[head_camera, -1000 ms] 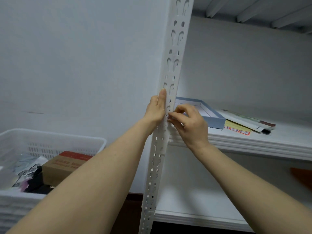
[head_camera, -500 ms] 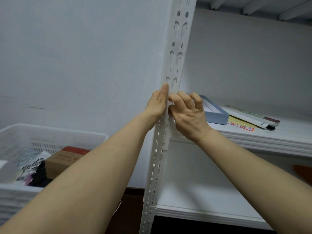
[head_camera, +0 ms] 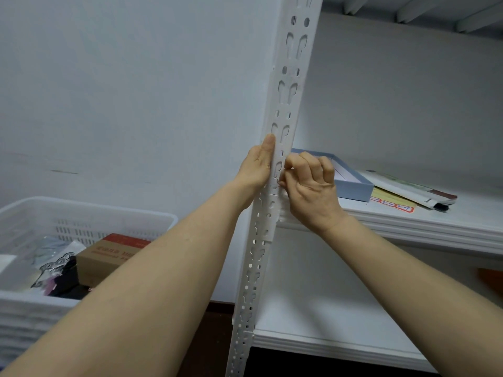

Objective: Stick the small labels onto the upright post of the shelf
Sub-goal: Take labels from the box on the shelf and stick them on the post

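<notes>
1. Head view: the upright post (head_camera: 283, 110) runs from top centre to bottom centre of the frame, white and slotted. A small pale label (head_camera: 274, 183) seems to lie on its face at mid-height, but it is white on white and hard to make out.
2. The right grip (head_camera: 310, 186), just right of centre, has its fingers curled, with thumb and forefinger tips against the post's edge at that spot. I cannot tell whether they pinch the label or only press it. A second ago the thumb and forefinger reached out in a pinch; since then the fingers have folded in against the post.
3. The left grip (head_camera: 258, 170) is spread flat, fingers straight up the post's left face, as it was a second ago.
4. That change suggests the label has met the post and is being pressed down, so this one looks nearly done.
5. Right of the post, a shelf board (head_camera: 435, 224) carries a blue tray (head_camera: 353, 186) and some papers (head_camera: 408, 189). At lower left, a white basket (head_camera: 81, 213) holds a cardboard box (head_camera: 109, 254).
</notes>
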`<state>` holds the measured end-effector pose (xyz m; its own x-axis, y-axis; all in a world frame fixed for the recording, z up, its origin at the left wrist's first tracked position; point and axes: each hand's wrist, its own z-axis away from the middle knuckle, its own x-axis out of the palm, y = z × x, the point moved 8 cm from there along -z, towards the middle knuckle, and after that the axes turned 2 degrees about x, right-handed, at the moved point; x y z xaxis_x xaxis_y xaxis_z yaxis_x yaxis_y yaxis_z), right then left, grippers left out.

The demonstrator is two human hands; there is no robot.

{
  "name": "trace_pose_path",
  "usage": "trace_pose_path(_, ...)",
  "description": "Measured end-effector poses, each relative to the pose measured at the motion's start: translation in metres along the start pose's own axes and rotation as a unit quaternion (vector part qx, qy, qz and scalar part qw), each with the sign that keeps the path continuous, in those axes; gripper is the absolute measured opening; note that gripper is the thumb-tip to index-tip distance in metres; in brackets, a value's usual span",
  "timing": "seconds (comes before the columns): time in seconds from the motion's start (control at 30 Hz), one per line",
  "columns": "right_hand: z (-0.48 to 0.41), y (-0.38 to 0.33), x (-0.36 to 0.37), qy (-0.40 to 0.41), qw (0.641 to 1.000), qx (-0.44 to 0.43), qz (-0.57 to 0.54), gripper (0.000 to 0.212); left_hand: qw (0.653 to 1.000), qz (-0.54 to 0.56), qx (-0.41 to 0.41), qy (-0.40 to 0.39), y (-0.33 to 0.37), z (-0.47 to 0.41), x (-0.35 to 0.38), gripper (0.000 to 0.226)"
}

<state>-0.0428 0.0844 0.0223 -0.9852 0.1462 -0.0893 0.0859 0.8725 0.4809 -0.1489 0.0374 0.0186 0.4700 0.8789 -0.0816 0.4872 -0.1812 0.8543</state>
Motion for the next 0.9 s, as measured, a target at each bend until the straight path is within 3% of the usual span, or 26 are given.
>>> trace_pose_path(0.07, 0.003, 0.006, -0.003, -0.005, 1.0, 0.022, -0.002, 0.003, 1.0, -0.003, 0.002, -0.004, 0.001, 0.001, 0.002, 0.066)
trace_pose_path(0.2, 0.005, 0.014, -0.012, 0.009, 0.998, 0.055, -0.019, 0.013, 1.0, -0.008, -0.013, 0.003, -0.004, -0.002, 0.0, 0.073)
trace_pose_path(0.8, -0.012, 0.0, -0.015, 0.033, 0.999, -0.007, -0.003, 0.022, 1.0, -0.02, -0.008, 0.008, -0.002, 0.0, -0.003, 0.07)
trace_pose_path(0.9, -0.016, -0.004, -0.015, 0.031, 0.998, -0.048, 0.003, 0.023, 0.999, -0.031, -0.033, 0.018, -0.005, 0.0, -0.005, 0.083)
